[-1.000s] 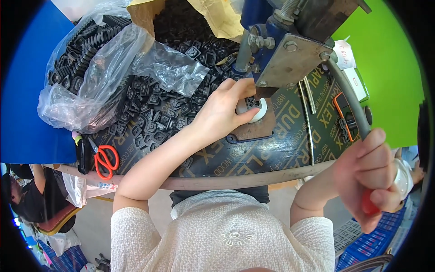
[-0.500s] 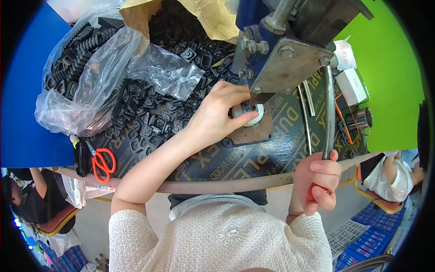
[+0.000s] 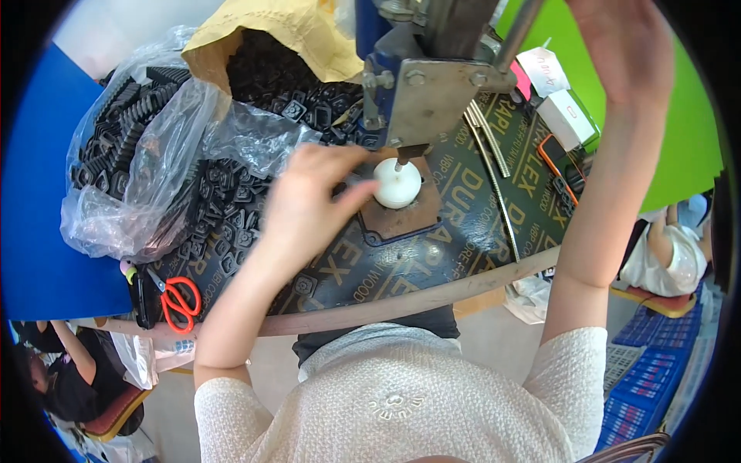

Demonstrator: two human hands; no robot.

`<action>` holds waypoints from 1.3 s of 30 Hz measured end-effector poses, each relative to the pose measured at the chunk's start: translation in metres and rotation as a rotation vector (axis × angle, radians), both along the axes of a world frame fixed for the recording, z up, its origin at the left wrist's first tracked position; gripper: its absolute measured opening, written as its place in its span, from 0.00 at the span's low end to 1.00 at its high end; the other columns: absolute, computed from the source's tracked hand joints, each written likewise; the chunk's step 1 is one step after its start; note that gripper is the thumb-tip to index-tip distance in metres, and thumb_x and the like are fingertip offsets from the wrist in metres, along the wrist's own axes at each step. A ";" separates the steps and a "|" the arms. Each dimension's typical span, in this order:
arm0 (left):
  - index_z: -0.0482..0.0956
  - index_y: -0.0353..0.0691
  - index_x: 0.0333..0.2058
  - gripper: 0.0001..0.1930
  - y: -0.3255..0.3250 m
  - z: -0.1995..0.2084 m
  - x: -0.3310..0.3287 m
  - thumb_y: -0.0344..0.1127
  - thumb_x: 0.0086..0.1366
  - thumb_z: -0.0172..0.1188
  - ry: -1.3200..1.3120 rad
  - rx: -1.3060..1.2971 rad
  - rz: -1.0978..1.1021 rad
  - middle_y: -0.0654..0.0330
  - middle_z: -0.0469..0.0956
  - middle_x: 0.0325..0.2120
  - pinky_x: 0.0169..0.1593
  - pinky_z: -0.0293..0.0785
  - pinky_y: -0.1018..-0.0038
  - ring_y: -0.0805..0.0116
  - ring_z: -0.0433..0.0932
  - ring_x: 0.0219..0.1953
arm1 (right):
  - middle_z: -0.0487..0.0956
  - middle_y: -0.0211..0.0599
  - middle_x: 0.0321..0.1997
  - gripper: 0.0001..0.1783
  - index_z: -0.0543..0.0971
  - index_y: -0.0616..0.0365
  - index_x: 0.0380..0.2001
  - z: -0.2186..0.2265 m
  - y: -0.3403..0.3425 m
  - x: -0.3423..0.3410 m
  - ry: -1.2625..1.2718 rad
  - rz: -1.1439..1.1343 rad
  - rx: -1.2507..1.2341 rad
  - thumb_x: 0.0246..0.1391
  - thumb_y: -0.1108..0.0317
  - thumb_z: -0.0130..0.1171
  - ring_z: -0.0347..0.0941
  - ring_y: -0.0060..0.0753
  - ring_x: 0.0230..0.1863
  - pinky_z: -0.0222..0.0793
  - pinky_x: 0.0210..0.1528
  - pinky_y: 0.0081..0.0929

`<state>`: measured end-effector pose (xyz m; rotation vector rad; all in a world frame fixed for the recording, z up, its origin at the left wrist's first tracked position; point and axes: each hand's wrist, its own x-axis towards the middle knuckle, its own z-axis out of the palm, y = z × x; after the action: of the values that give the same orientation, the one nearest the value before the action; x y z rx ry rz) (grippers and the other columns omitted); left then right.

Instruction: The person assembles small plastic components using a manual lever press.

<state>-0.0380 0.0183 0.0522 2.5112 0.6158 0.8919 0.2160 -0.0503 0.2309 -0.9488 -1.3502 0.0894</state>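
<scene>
My left hand (image 3: 312, 189) is just left of a round white block (image 3: 398, 190), thumb and forefinger spread apart beside it. Motion smears the fingertips; I make out nothing between them. The block's top is bare, and it sits on a brown metal base plate (image 3: 401, 220). The dark tip (image 3: 413, 153) of a hand press (image 3: 432, 100) hangs over its far edge. My right hand (image 3: 627, 50) is raised at the upper right, near the press's metal lever (image 3: 519, 35). Its fingers are blurred and cut off by the picture's edge, and the lever's end is out of sight.
Small black parts (image 3: 231, 193) lie heaped at left, with more in a clear plastic bag (image 3: 166, 170) and a yellow paper sack (image 3: 204, 58). Orange-handled scissors (image 3: 181, 305) rest by the front edge. Threaded rods (image 3: 494, 181) and a white box (image 3: 567, 119) are at right.
The press lever has swung up and my right hand has risen from the table's front edge. My left hand has drawn back leftward, and the black part has left the white block.
</scene>
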 end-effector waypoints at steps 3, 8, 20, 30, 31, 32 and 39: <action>0.84 0.40 0.43 0.14 0.027 0.039 -0.044 0.28 0.56 0.69 -0.178 -0.009 0.306 0.59 0.84 0.37 0.42 0.76 0.77 0.72 0.81 0.37 | 0.74 0.43 0.60 0.28 0.69 0.61 0.61 -0.038 -0.045 0.084 -0.044 0.072 -0.203 0.64 0.56 0.52 0.70 0.40 0.60 0.59 0.65 0.48; 0.82 0.35 0.49 0.13 0.143 0.071 -0.229 0.26 0.65 0.62 -0.386 0.140 0.565 0.58 0.83 0.45 0.52 0.74 0.78 0.73 0.79 0.47 | 0.82 0.29 0.38 0.15 0.82 0.58 0.46 -0.135 -0.145 0.034 -0.152 -0.520 -0.830 0.56 0.66 0.66 0.75 0.18 0.39 0.70 0.42 0.21; 0.81 0.46 0.52 0.14 0.199 0.056 -0.228 0.35 0.70 0.53 0.270 0.539 0.998 0.53 0.82 0.45 0.48 0.76 0.69 0.55 0.82 0.44 | 0.75 0.31 0.32 0.13 0.85 0.58 0.26 -0.227 -0.209 -0.028 -0.509 -0.965 -1.012 0.38 0.63 0.75 0.68 0.38 0.39 0.67 0.42 0.32; 0.72 0.53 0.61 0.21 0.242 0.056 -0.253 0.31 0.72 0.46 0.718 0.732 0.992 0.53 0.73 0.59 0.59 0.69 0.63 0.53 0.72 0.59 | 0.75 0.30 0.30 0.07 0.81 0.55 0.23 -0.232 -0.199 -0.034 -0.542 -0.911 -1.031 0.45 0.66 0.70 0.69 0.39 0.40 0.62 0.43 0.38; 0.71 0.54 0.62 0.22 0.242 0.056 -0.251 0.31 0.72 0.46 0.653 0.509 0.969 0.53 0.73 0.59 0.59 0.69 0.63 0.52 0.72 0.59 | 0.75 0.31 0.29 0.07 0.80 0.56 0.23 -0.231 -0.199 -0.035 -0.545 -0.888 -1.018 0.45 0.68 0.69 0.69 0.39 0.40 0.62 0.43 0.38; 0.71 0.54 0.62 0.22 0.250 0.056 -0.258 0.31 0.72 0.46 0.654 0.507 0.968 0.53 0.73 0.59 0.59 0.69 0.63 0.52 0.72 0.59 | 0.75 0.31 0.29 0.07 0.80 0.56 0.23 -0.231 -0.200 -0.035 -0.545 -0.888 -1.021 0.45 0.68 0.69 0.69 0.39 0.40 0.62 0.43 0.38; 0.69 0.60 0.64 0.21 0.253 0.059 -0.269 0.36 0.75 0.45 0.603 0.430 0.787 0.53 0.72 0.60 0.60 0.69 0.63 0.54 0.72 0.60 | 0.74 0.31 0.30 0.07 0.80 0.58 0.28 -0.221 -0.198 -0.033 -0.840 -0.762 -0.885 0.44 0.74 0.68 0.69 0.38 0.39 0.64 0.45 0.36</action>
<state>-0.3066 0.2713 0.1111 2.9578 1.8668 0.4908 0.1833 -0.2486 0.0098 -2.3860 -1.6036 -0.3661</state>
